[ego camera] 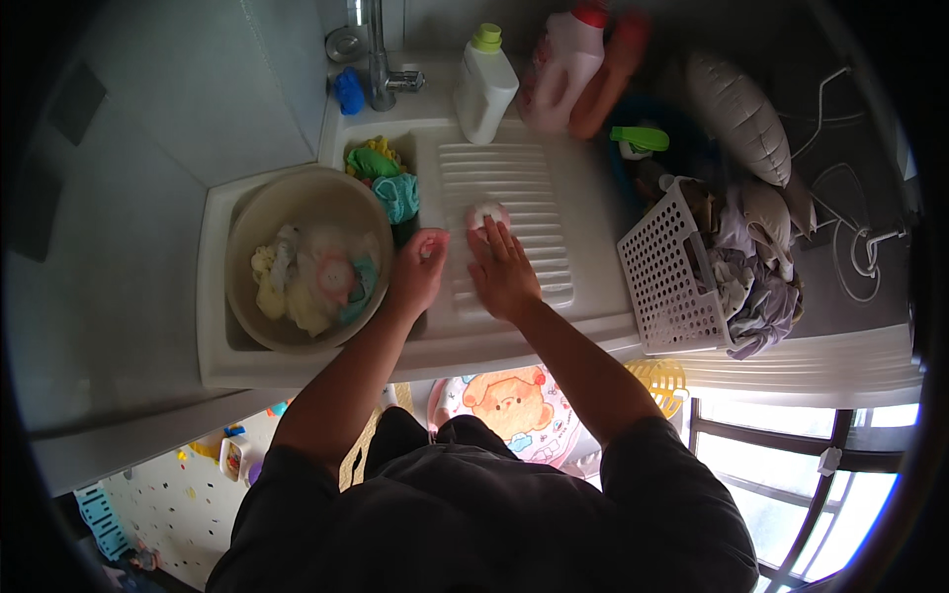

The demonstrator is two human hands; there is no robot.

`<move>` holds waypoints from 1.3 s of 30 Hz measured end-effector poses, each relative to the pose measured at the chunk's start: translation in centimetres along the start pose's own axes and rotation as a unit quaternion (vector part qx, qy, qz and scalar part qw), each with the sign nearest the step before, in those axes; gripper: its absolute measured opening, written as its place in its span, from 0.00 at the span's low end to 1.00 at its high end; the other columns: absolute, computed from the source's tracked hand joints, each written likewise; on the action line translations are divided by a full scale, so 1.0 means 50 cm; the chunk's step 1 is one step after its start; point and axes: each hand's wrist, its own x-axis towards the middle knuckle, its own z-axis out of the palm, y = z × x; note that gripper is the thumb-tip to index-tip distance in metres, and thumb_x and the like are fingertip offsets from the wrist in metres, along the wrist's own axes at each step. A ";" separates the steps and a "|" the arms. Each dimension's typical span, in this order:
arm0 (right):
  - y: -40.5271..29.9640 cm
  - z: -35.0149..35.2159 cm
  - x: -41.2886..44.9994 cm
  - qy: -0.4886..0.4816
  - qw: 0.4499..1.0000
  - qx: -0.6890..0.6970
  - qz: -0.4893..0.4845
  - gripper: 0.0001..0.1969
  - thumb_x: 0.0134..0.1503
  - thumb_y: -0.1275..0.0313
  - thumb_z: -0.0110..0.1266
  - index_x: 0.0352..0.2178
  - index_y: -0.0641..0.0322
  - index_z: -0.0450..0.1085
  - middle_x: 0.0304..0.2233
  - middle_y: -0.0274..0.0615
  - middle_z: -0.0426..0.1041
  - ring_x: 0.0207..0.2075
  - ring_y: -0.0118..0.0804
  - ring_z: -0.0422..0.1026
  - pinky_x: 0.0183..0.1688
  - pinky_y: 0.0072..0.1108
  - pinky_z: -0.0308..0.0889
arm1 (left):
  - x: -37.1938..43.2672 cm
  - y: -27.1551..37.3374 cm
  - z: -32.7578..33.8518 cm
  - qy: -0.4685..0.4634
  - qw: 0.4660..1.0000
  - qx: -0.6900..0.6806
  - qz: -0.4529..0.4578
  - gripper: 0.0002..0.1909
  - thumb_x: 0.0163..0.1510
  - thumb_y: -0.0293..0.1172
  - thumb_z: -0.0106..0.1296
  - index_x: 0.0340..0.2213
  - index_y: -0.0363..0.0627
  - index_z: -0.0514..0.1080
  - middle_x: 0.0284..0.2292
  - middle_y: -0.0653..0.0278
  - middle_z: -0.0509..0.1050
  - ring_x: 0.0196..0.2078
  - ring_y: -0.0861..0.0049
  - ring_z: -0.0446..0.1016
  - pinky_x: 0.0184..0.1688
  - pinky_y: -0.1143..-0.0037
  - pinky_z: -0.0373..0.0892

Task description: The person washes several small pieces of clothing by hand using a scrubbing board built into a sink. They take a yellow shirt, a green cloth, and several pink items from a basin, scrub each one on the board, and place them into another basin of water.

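Observation:
My right hand (506, 270) lies flat on the ribbed washboard (519, 170) of a white laundry sink. Its fingertips rest on a small, round pink-and-white item (487, 215), possibly cloth. Left of it, my left hand (421, 270) hovers by the basin's edge with curled fingers; whether anything is inside them is unclear. A beige round tub (245, 222) sits in the sink's left side. It holds cloudy water and wet laundry (334, 278) in cream, pink and teal. Behind my left hand, a teal cloth (397, 198) and a green one (373, 163) are bunched in the basin.
A faucet (379, 81) and a white bottle with a green cap (485, 89) stand at the back. Beside them is a pink detergent jug (567, 70). At right, a perforated white basket (667, 282) tilts with clothes (764, 274) spilling out. A blue item (348, 91) lies near the faucet.

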 end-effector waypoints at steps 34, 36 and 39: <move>-0.037 0.004 0.028 0.121 0.979 0.121 -0.108 0.15 0.55 0.68 0.46 0.45 0.51 0.66 0.54 0.48 0.59 0.57 0.48 0.57 0.57 0.36 0.55 | -0.022 0.010 -0.032 0.014 0.999 -0.036 0.018 0.08 0.55 0.28 0.46 0.37 0.39 0.69 0.33 0.64 0.73 0.33 0.83 0.70 0.33 0.83 0.65; -0.027 0.004 0.014 0.101 0.984 0.108 -0.104 0.16 0.55 0.68 0.45 0.46 0.52 0.65 0.54 0.49 0.58 0.57 0.48 0.56 0.58 0.36 0.53 | -0.018 0.015 -0.026 0.009 0.999 -0.027 0.023 0.08 0.55 0.29 0.46 0.37 0.39 0.69 0.32 0.64 0.73 0.32 0.83 0.70 0.33 0.83 0.64; 0.035 -0.023 0.129 0.136 0.990 0.012 0.015 0.19 0.58 0.67 0.39 0.50 0.57 0.60 0.56 0.53 0.54 0.58 0.50 0.52 0.60 0.35 0.49 | -0.008 0.051 -0.008 -0.013 1.000 -0.010 0.006 0.09 0.56 0.29 0.45 0.37 0.39 0.69 0.31 0.65 0.73 0.32 0.84 0.70 0.32 0.83 0.64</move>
